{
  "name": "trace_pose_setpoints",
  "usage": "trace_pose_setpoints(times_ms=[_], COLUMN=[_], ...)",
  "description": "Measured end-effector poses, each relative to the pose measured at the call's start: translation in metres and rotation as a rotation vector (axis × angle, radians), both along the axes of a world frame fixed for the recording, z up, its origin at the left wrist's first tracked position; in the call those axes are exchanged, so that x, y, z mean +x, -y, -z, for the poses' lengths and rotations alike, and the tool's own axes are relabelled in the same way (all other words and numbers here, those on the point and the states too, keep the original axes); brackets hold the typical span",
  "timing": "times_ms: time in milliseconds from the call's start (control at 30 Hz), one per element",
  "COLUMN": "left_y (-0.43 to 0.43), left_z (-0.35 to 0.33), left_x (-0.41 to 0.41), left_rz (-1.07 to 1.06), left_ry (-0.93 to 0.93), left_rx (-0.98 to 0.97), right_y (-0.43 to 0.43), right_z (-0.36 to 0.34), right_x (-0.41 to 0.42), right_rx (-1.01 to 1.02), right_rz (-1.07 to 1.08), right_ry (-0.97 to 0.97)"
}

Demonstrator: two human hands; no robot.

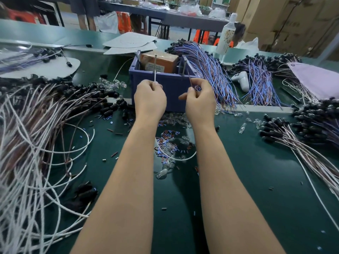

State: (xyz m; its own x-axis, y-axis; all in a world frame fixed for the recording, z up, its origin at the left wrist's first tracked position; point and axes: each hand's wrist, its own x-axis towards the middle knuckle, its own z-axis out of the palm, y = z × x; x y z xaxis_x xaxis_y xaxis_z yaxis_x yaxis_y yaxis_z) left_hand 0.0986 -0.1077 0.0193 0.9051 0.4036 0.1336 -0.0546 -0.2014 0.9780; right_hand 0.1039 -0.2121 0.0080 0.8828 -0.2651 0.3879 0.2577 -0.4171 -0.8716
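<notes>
From my remote seat I look down on both bare forearms stretched out over the dark green bench (pixel 247 171), with the hands raised side by side near its far edge. The left hand (pixel 149 99) is curled, its fingertips pinching a thin white wire (pixel 155 76) that stands upright out of the top of the fist. The right hand (pixel 199 99) pinches a thin dark brown wire (pixel 189 78) between thumb and forefinger, its other fingers loosely bent; that wire leans slightly to the left. The two wires are apart, neither touching the other.

Just behind both hands stands a blue plastic box (pixel 172 92), with an orange-brown cardboard carton (pixel 161 60) inside it and thin metal pins rising from its rim (I cannot tell whether the white wire touches the pin above it).

To the right of the box a thick bundle of blue and purple wires with black caps (pixel 211 74) drapes toward the front, and beyond it lies a white plastic handset (pixel 241 80). Along the left edge of the bench sprawls a tangled heap of white and brown wires (pixel 27 143). Between my forearms lies a scatter of small blue and red sleeves and clear glass bulbs (pixel 168 142). Toward the right edge lies a sheaf of pinkish wires with black ends (pixel 302 143). A tall white bottle (pixel 226 33) stands at the far edge.
</notes>
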Motion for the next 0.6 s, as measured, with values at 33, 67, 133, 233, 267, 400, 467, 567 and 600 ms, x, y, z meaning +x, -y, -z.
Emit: trace_pose_setpoints(times_ms=[33, 67, 133, 233, 267, 400, 467, 567, 600], left_y=[0.0, 0.0, 0.0, -0.001, -0.001, 0.001, 0.002, 0.001, 0.001], left_z=[0.0, 0.001, 0.002, 0.004, 0.004, 0.003, 0.004, 0.003, 0.003], left_x=[0.002, 0.003, 0.007, 0.011, 0.012, 0.013, 0.013, 0.012, 0.012], left_rz=[-0.004, -0.007, -0.012, -0.005, -0.002, 0.029, 0.046, 0.053, 0.053], left_ry=[0.011, 0.019, 0.025, 0.03, 0.035, 0.034, 0.033, 0.04, 0.045], left_rx=[0.002, -0.001, -0.017, -0.039, -0.049, -0.07, -0.058, -0.046, -0.043], right_y=[-0.002, -0.003, -0.004, -0.005, -0.005, -0.005, -0.005, -0.005, -0.005], right_z=[0.0, 0.0, 0.0, 0.001, 0.001, 0.001, 0.001, 0.001, 0.001], right_x=[0.001, 0.001, 0.001, 0.001, 0.001, 0.001, 0.001, 0.0, 0.0], right_rx=[-0.005, -0.016, -0.036, -0.041, -0.043, -0.047, -0.042, -0.028, -0.028], right_rz=[-0.007, -0.013, -0.021, -0.027, -0.029, -0.032, -0.038, -0.036, -0.032], right_ry=[0.001, 0.001, 0.002, 0.003, 0.002, 0.01, 0.008, 0.005, 0.006])
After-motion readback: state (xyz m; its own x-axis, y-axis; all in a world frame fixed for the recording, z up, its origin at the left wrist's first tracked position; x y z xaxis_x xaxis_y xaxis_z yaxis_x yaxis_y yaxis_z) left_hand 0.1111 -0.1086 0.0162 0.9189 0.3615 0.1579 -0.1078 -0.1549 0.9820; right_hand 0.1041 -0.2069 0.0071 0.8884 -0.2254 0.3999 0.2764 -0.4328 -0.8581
